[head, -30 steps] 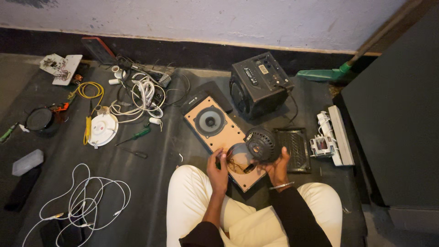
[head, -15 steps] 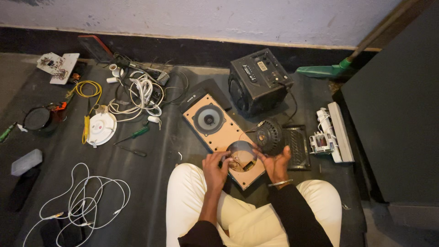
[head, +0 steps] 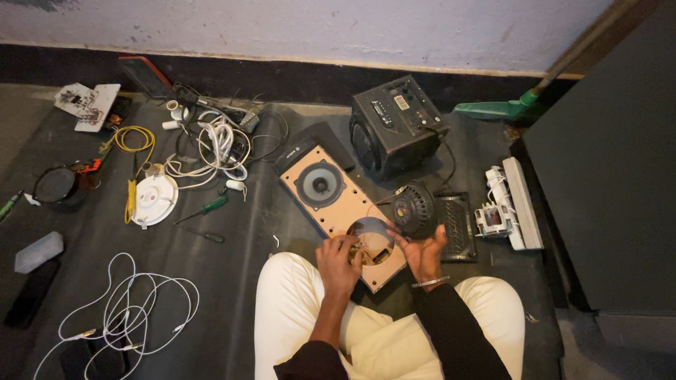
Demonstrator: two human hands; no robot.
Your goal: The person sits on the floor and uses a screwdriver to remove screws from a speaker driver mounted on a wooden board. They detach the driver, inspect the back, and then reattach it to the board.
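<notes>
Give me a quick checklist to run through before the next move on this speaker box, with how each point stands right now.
1. Speaker driver lifted out of the box: ok, the right hand holds it beside the round opening.
2. Left hand at the opening: ok, fingers rest on its edge.
3. Wires inside the opening free: cannot tell, too small and partly hidden.
4. Upper driver seated in the wooden front panel: ok.
5. Green-handled screwdriver close by: not ok, it lies well off to the left on the floor.
</notes>
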